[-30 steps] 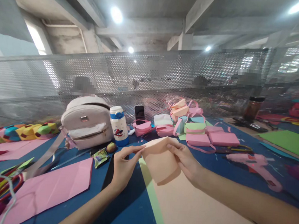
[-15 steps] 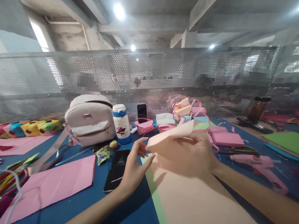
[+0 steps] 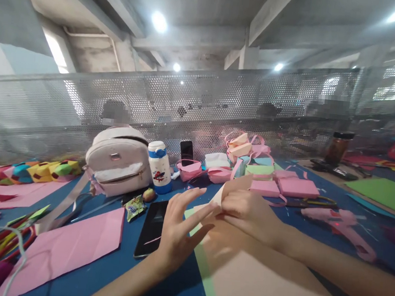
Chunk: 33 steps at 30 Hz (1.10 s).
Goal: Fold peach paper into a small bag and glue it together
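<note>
A folded piece of peach paper [image 3: 237, 184] stands up at the middle, pinched in my right hand [image 3: 254, 216]. Part of it is hidden behind my fingers. My left hand [image 3: 179, 227] is open with its fingers apart; its index fingertip reaches the paper's lower left edge, and whether it presses there I cannot tell. Both hands are over a large peach sheet [image 3: 275, 281], which lies on a light green sheet [image 3: 207, 279] showing along the left side.
Behind my hands stand pink paper pouches [image 3: 298, 186]. A pink glue gun [image 3: 345, 225] lies to the right. A black phone [image 3: 151, 229], a bottle [image 3: 160, 167], a backpack [image 3: 117, 159] and a pink sheet [image 3: 79, 243] are on the left of the blue table.
The folded peach paper has come lower and turned, with my right hand now closer to the sheet. My left hand has moved right, its index finger reaching the paper.
</note>
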{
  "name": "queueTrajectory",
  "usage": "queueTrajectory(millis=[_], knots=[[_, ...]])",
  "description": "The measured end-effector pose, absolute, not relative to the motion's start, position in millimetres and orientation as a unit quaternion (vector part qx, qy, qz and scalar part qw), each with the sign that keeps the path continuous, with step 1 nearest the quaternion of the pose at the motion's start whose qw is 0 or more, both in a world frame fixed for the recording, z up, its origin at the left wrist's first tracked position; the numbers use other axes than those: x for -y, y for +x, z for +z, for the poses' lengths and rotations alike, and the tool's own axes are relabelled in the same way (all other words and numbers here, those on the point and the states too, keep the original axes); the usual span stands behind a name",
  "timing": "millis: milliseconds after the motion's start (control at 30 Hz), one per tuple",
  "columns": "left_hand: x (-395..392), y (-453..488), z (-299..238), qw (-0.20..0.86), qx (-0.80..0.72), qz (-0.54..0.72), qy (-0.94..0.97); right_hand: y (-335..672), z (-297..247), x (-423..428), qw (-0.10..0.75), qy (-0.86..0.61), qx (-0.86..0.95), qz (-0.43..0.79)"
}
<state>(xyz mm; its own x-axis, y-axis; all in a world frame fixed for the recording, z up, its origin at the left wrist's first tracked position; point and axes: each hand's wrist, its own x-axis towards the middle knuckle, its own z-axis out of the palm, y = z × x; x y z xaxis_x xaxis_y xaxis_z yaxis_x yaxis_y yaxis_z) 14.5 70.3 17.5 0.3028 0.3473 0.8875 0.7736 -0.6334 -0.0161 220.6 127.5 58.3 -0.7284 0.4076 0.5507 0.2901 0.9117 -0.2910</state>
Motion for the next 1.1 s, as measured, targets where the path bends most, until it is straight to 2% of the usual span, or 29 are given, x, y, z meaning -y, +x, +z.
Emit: queueTrajectory(millis=[300, 400, 500, 600, 667, 800, 900, 1100], knots=[[-80, 6, 7, 0.246, 0.345, -0.356, -0.833, 217, 46, -132, 0.285, -0.178, 0.929, 0.158], [-79, 7, 4, 0.237, 0.332, -0.369, -0.835, 219, 42, -128, 0.290, -0.174, 0.926, 0.172], [-79, 11, 0, 0.182, 0.351, -0.404, -0.825, 222, 39, -124, 0.284, -0.186, 0.924, 0.176], [-79, 14, -3, 0.119, 0.381, -0.432, -0.809, 225, 35, -123, 0.248, -0.227, 0.931, 0.141], [-80, 15, -2, 0.116, 0.387, -0.441, -0.801, 228, 34, -127, 0.227, -0.256, 0.933, 0.109], [-82, 16, 12, 0.153, 0.377, -0.448, -0.796, 232, 43, -136, 0.235, -0.261, 0.936, 0.003], [-80, 19, 29, 0.237, 0.330, -0.429, -0.807, 235, 53, -138, 0.254, -0.235, 0.934, -0.084], [-69, 26, 40, 0.315, 0.311, -0.292, -0.848, 234, 56, -126, 0.255, -0.209, 0.934, -0.134]])
